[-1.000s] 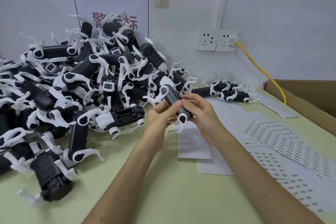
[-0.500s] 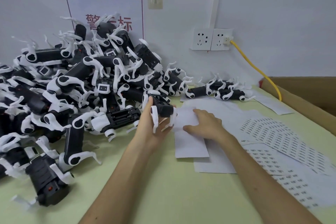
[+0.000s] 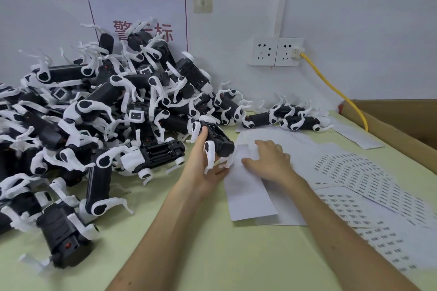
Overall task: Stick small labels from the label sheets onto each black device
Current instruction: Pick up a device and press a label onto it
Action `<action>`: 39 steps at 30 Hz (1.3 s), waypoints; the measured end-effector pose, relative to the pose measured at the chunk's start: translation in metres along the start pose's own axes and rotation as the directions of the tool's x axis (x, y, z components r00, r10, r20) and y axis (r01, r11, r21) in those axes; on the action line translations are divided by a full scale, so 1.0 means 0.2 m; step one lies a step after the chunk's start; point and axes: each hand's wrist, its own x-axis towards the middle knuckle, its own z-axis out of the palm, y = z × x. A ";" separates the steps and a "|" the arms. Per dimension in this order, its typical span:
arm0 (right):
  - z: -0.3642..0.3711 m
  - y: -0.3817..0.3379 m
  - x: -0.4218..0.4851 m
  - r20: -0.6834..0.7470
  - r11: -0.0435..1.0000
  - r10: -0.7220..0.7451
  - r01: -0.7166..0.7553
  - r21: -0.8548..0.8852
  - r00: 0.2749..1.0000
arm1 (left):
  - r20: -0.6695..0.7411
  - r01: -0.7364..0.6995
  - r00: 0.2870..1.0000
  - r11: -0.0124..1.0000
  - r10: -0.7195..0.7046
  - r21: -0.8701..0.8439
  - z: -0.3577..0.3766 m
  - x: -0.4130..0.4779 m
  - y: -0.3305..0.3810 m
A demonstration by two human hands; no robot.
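My left hand grips a black device with white legs at the middle of the table, just above the surface. My right hand lies with its fingers on a blank white sheet right beside the device. Label sheets printed with rows of small black labels fan out to the right. A big heap of black devices with white legs fills the left side. Two more such devices lie at the back near the wall.
A cardboard box stands along the right edge. A yellow cable runs from the wall sockets down behind the box. A sign with red characters hangs on the wall behind the heap.
My right hand left the device and came down onto the white sheet. My left hand kept the device and carried it a little left and down toward the heap.
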 end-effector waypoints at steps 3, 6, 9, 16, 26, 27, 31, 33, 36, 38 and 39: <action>0.01 0.00 -0.01 0.021 0.997 -0.037 0.035 0.068 0.999 | 0.010 0.003 1.000 1.000 -0.003 0.004 0.00 0.00 0.00; -0.01 -0.01 0.00 -0.057 0.865 -0.078 0.097 0.492 0.995 | 0.003 -0.016 1.000 1.000 0.016 0.015 0.01 -0.02 0.00; -0.06 -0.04 -0.02 0.069 0.605 -0.077 -0.008 0.796 0.995 | 0.041 -0.057 0.998 0.998 0.056 0.032 0.02 -0.03 0.00; -0.06 -0.07 -0.05 0.025 0.458 -0.292 0.117 0.881 0.956 | 0.138 -0.141 0.978 0.985 0.154 -0.099 0.01 -0.02 0.01; -0.09 -0.13 -0.11 -0.292 0.614 -0.447 0.528 0.587 0.845 | 0.211 -0.106 0.952 0.886 0.221 -0.451 -0.02 -0.01 0.04; -0.09 -0.13 -0.12 -0.302 0.635 -0.450 0.540 0.553 0.840 | 0.217 -0.098 0.952 0.883 0.218 -0.459 -0.02 -0.01 0.05; -0.09 -0.13 -0.12 -0.355 0.689 -0.449 0.570 0.447 0.820 | 0.212 -0.098 0.954 0.886 0.214 -0.454 -0.02 -0.02 0.05; -0.09 -0.13 -0.12 -0.379 0.697 -0.443 0.578 0.424 0.812 | 0.199 -0.112 0.955 0.891 0.219 -0.440 -0.01 -0.03 0.04; -0.09 -0.14 -0.12 -0.439 0.718 -0.423 0.589 0.372 0.793 | 0.190 -0.123 0.957 0.900 0.219 -0.418 -0.01 -0.04 0.05; -0.08 -0.13 -0.11 -0.502 0.716 -0.409 0.609 0.342 0.762 | 0.187 -0.120 0.960 0.913 0.206 -0.389 0.01 -0.05 0.04; -0.08 -0.13 -0.11 -0.528 0.707 -0.400 0.619 0.342 0.749 | 0.188 -0.110 0.963 0.919 0.193 -0.379 0.02 -0.05 0.04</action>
